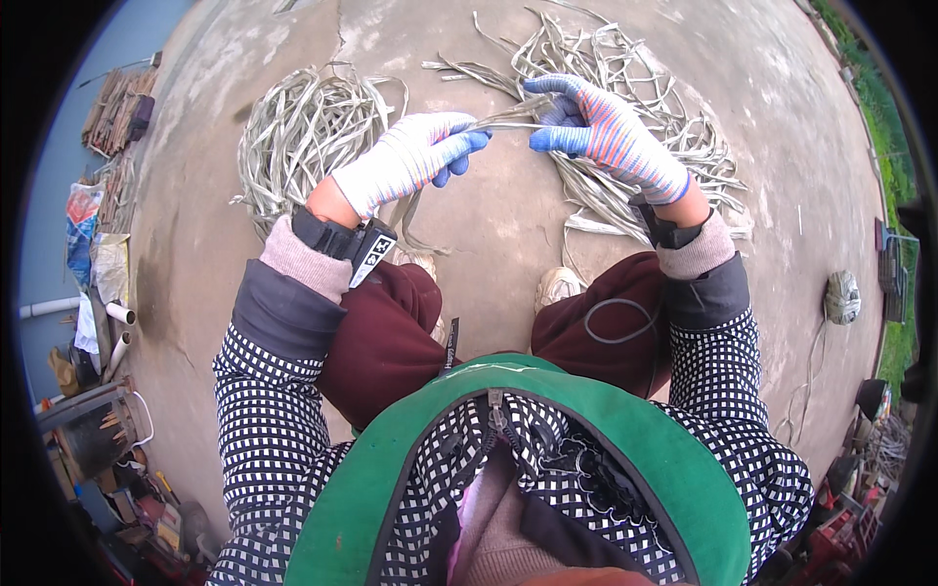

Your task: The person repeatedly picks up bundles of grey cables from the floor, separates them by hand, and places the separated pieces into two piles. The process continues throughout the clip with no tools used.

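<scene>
My left hand, in a striped knit glove with blue fingertips, pinches flat pale plastic strips between thumb and fingers. These stretch across to my right hand, gloved alike, and run in at its curled fingers; its index finger and thumb stand apart. Below my left hand, a loose strip end hangs toward the shoe. A rounded heap of tangled strips lies on the concrete to the left, partly behind that hand. Beneath and beyond my right hand spreads a looser pile of strips.
My shoes rest on the concrete floor between the piles. A wound ball of strip sits at right, trailing a strand. Along the left wall are bundled sticks, white pipes and clutter. More clutter fills the lower right.
</scene>
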A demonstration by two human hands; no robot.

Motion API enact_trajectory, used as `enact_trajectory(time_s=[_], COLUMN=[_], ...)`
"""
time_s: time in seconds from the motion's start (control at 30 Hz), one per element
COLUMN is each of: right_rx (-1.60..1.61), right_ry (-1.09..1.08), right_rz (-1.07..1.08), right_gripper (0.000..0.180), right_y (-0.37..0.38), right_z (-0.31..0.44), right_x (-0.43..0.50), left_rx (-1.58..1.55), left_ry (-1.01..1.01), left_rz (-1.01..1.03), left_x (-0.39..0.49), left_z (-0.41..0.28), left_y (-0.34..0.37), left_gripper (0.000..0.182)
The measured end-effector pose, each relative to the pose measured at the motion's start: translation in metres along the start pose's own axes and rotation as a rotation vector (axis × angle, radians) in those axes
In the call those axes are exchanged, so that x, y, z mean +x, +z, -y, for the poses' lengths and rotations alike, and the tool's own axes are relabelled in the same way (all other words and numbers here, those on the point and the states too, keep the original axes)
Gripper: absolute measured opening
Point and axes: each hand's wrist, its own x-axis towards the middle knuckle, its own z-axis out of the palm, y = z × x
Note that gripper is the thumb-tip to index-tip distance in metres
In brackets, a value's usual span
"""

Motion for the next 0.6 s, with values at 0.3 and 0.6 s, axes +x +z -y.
enact_trajectory(time_s=[0.3, 0.6], right_rx=[-0.304, -0.118], right_ry=[-0.165, -0.110], right_rz=[-0.141, -0.036], right_gripper=[0.057, 0.052], right_y=[0.010, -0.002], right_z=[0.000, -0.002], right_x=[0.001, -0.004], left_rx=[0.135, 0.070], left_ry=[0.017, 0.088], left_rz=[0.117, 0.030], left_x=[0.001, -0.002], left_z=[-0.008, -0.011], left_y=[0.011, 0.009], left_gripper=[0.033, 0.035])
